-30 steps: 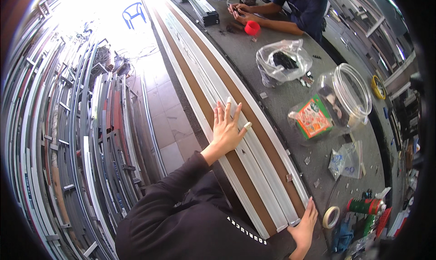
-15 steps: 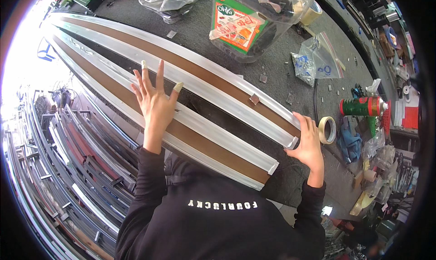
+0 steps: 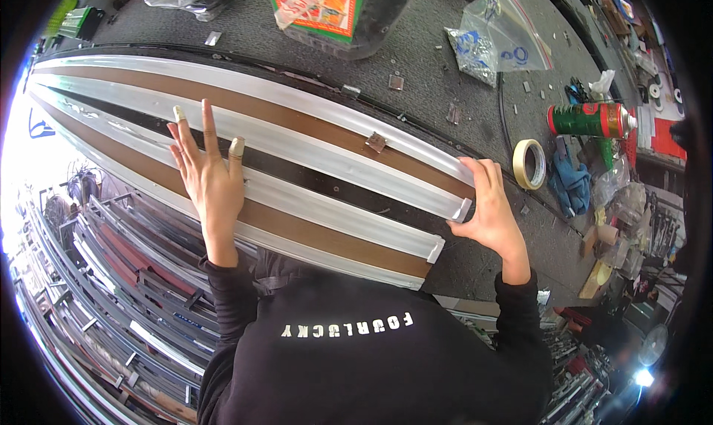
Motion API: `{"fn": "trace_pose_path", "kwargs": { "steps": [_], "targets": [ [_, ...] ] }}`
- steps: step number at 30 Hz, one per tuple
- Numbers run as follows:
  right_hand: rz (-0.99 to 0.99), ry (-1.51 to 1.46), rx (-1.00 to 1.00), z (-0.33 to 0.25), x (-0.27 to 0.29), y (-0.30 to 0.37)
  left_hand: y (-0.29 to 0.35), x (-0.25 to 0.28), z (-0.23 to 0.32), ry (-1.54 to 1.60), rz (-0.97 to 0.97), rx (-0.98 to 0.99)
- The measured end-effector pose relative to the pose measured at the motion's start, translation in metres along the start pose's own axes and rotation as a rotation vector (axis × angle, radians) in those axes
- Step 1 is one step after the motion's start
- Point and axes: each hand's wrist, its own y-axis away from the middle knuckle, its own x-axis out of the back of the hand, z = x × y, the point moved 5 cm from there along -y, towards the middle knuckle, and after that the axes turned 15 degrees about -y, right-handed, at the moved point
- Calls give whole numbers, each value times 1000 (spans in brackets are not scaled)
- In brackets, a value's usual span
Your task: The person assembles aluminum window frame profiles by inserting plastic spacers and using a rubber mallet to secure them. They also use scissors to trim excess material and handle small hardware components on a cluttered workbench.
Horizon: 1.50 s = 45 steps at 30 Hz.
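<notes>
Two strips now lying apart

A second ago the strips lay edge to edge; now a dark surface [image 3: 297,171] shows between them, so each can be handled as its own piece; the right hand [image 3: 486,209] grips the end of the far strip [image 3: 319,118] between thumb and fingers; the left hand [image 3: 214,191], flat with fingers spread, lies over the near strip [image 3: 319,236]; a tape roll [image 3: 518,163] sits just right of the right hand.

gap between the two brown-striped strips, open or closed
Open: a dark band shows between the upper strip and the lower strip.
</notes>
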Motion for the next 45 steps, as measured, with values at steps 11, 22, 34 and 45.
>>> {"fn": "trace_pose_path", "kwargs": {
  "steps": [11,22,34,45],
  "targets": [
    [-34,-34,39,9,-10,8,-1,-4,-2,-17,2,-6],
    [-33,-12,78,8,-11,13,-2,-3,-2,8,31,-38],
    [92,228,85,14,15,-32,0,0,-1,24,-44,-26],
    [293,24,233,13,-19,-23,3,-4,-4,0,-17,12]
  ]
}}
